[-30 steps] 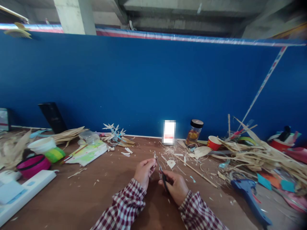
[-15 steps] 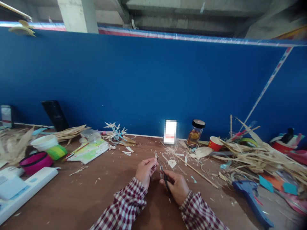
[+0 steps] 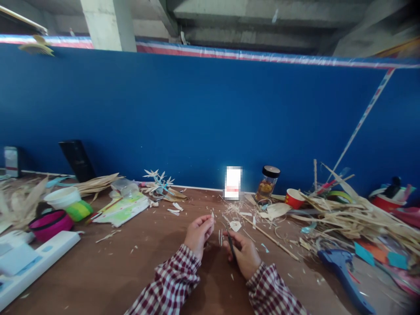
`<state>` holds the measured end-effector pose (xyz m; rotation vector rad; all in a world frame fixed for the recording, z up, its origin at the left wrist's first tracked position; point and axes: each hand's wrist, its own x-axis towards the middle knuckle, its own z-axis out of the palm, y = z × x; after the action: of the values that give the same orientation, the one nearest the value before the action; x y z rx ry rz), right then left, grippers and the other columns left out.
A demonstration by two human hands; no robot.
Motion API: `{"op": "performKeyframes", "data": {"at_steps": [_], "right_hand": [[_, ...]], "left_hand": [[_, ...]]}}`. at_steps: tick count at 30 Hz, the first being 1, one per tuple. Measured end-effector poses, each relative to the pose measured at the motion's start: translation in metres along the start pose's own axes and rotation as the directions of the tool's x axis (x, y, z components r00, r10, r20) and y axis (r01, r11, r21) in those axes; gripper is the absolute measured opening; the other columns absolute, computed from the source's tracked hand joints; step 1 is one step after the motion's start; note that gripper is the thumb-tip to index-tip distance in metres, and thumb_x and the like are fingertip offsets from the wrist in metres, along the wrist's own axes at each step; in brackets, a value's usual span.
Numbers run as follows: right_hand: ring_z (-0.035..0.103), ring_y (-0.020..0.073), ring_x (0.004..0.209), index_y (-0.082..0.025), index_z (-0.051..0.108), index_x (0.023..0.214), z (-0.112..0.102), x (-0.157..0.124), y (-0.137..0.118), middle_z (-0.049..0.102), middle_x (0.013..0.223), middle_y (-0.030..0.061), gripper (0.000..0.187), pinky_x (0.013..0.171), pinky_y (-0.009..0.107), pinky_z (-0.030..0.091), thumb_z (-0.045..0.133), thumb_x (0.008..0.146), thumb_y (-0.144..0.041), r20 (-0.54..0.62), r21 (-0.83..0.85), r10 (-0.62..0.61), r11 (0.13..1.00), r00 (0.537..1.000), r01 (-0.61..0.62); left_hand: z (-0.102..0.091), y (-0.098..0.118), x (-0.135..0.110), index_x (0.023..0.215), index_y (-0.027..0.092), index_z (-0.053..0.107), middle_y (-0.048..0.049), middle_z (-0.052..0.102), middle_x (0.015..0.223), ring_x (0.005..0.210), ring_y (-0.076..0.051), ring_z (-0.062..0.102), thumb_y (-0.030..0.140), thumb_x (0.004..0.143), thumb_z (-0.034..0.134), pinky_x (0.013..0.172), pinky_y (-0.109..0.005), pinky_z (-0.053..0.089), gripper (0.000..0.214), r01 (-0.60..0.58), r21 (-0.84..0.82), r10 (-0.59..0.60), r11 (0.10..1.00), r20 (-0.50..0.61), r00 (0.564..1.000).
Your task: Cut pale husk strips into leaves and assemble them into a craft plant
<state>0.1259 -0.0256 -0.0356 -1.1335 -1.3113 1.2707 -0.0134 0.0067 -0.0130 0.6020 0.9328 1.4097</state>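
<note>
My left hand (image 3: 197,234) is closed in a pinch on a small pale straw piece (image 3: 212,215) held upright above the brown table (image 3: 108,271). Just to its right, my right hand (image 3: 244,256) grips black scissors (image 3: 231,243), blades pointing up and left toward the straw piece. A few thin straw slivers (image 3: 220,237) lie on the table between the two hands. Both wrists wear red-and-white checked sleeves.
A heap of dry straw (image 3: 357,216), a red paper cup (image 3: 293,197), a glass jar (image 3: 266,183) and a blue glue gun (image 3: 344,273) lie to the right. On the left are a pink bowl (image 3: 50,224), a white cup (image 3: 62,197) and a white box (image 3: 33,262). A blue wall stands behind.
The scissors have drawn slightly away from the straw piece and my right hand has shifted a little right. The left hand stays put; the view has tilted slightly.
</note>
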Motion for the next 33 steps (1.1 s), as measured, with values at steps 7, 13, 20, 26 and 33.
{"op": "performKeyframes", "data": {"at_steps": [7,13,20,26,33], "right_hand": [[0.041,0.0072,0.042,-0.016,0.061,0.095,0.001,-0.001,-0.006,0.049,0.054,-0.0048,0.038,0.041,0.020,0.039,0.065,0.063,-0.037,0.019,0.001,0.008,1.000,1.000,-0.008],[0.041,0.0077,0.043,-0.017,0.059,0.097,0.001,0.001,-0.002,0.048,0.055,-0.0050,0.038,0.041,0.020,0.039,0.064,0.065,-0.037,0.031,-0.013,0.009,1.000,0.999,-0.009],[0.040,0.0068,0.043,-0.016,0.059,0.097,0.000,-0.001,-0.002,0.048,0.055,-0.0052,0.035,0.041,0.019,0.039,0.064,0.066,-0.031,0.042,-0.006,-0.008,1.000,0.999,0.008],[0.041,0.0072,0.044,-0.015,0.059,0.097,0.000,0.000,0.001,0.049,0.056,-0.0047,0.036,0.042,0.020,0.040,0.064,0.066,-0.031,0.035,-0.022,-0.008,1.000,0.999,0.009],[0.040,0.0068,0.043,-0.016,0.059,0.096,0.000,-0.001,-0.004,0.048,0.054,-0.0049,0.031,0.041,0.019,0.037,0.060,0.071,-0.034,0.077,-0.036,-0.048,0.998,0.996,0.051]], "left_hand": [[0.002,0.006,-0.003,0.074,0.011,0.062,-0.0015,0.062,0.060,0.045,-0.003,0.049,0.021,0.057,0.073,0.037,-0.010,0.034,0.023,0.012,0.026,-0.012,1.000,-0.010,1.000],[0.004,0.004,-0.006,0.087,0.013,0.060,-0.0025,0.064,0.066,0.057,-0.009,0.060,0.012,0.059,0.072,0.049,-0.015,0.047,0.031,0.028,0.036,-0.027,0.999,-0.015,1.000],[0.000,-0.001,-0.004,0.078,0.011,0.064,-0.0012,0.063,0.062,0.054,-0.007,0.057,0.021,0.055,0.075,0.046,-0.013,0.045,0.027,0.028,0.089,-0.029,0.996,0.006,1.000],[0.000,-0.001,-0.002,0.073,0.012,0.061,-0.0024,0.064,0.062,0.052,-0.007,0.057,0.022,0.051,0.077,0.046,-0.015,0.046,0.029,0.030,0.096,-0.028,0.995,-0.023,0.999],[0.001,-0.005,-0.003,0.072,0.013,0.058,-0.0004,0.064,0.062,0.052,-0.008,0.058,0.019,0.050,0.076,0.049,-0.017,0.047,0.029,0.073,0.138,-0.088,0.988,0.106,0.991]]}}
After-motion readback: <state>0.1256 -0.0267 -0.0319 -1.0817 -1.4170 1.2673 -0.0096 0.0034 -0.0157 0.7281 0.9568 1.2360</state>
